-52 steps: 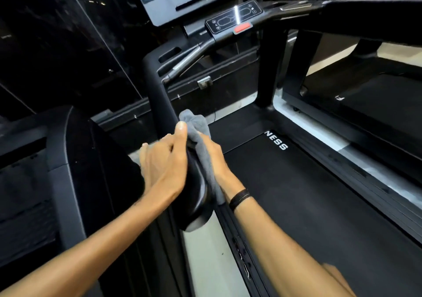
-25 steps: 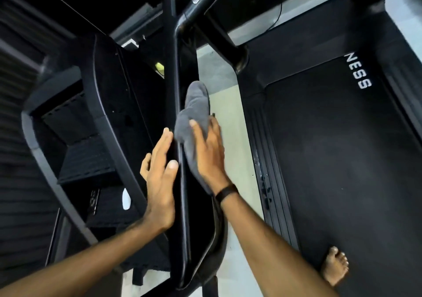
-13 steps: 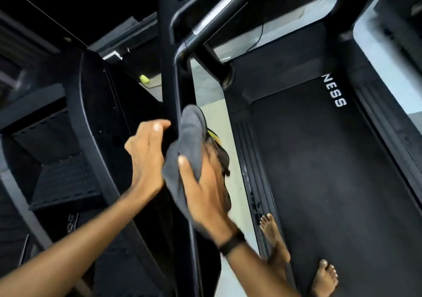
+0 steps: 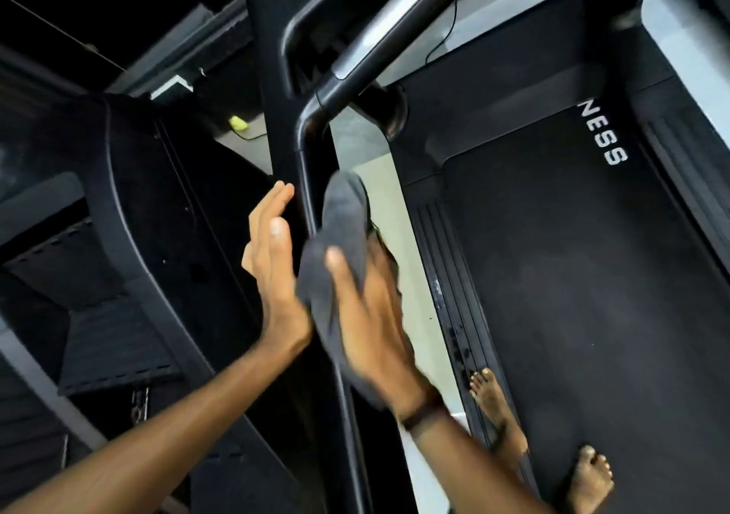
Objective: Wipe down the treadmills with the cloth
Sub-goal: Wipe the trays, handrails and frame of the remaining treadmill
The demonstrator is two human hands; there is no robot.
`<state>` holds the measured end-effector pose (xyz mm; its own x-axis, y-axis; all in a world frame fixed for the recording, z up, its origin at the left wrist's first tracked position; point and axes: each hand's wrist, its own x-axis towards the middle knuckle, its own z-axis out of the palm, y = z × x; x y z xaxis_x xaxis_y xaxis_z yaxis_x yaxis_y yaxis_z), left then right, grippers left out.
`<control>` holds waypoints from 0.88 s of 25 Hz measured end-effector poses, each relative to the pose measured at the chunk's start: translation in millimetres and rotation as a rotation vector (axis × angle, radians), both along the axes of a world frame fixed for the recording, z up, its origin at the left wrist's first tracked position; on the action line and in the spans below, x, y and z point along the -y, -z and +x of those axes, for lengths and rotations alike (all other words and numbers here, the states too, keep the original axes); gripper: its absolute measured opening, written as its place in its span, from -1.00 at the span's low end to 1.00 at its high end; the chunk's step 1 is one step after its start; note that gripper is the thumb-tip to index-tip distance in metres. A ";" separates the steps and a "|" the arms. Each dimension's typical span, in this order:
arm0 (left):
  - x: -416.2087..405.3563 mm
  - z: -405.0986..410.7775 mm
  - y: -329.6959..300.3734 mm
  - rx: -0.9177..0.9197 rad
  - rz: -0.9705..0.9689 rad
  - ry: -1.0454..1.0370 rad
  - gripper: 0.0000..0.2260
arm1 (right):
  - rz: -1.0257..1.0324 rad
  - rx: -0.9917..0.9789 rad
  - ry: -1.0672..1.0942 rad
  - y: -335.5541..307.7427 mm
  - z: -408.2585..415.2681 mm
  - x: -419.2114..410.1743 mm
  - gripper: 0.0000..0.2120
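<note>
Dark gym machines fill the view. Left hand (image 4: 272, 260) lies flat, fingers straight, against one black treadmill rail (image 4: 284, 118). Right hand (image 4: 371, 308) presses one grey cloth (image 4: 335, 244) lengthwise along it; two bare feet (image 4: 497, 407) stand on the belt (image 4: 592, 276).
</note>
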<state>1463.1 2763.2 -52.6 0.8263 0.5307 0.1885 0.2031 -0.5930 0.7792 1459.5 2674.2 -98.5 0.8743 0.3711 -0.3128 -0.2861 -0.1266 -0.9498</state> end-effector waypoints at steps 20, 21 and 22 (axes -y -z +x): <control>-1.7 -2.3 1.2 0.010 0.023 -0.004 -0.54 | 0.515 0.006 0.087 31.8 17.8 -15.7 -0.13; -1.5 -1.8 1.5 0.011 0.020 -0.006 -0.54 | 0.540 0.076 0.073 45.0 29.5 -21.9 -0.13; -2.1 -1.4 2.3 0.010 0.018 -0.008 -0.54 | 0.491 0.106 0.034 46.4 52.3 -30.1 -0.11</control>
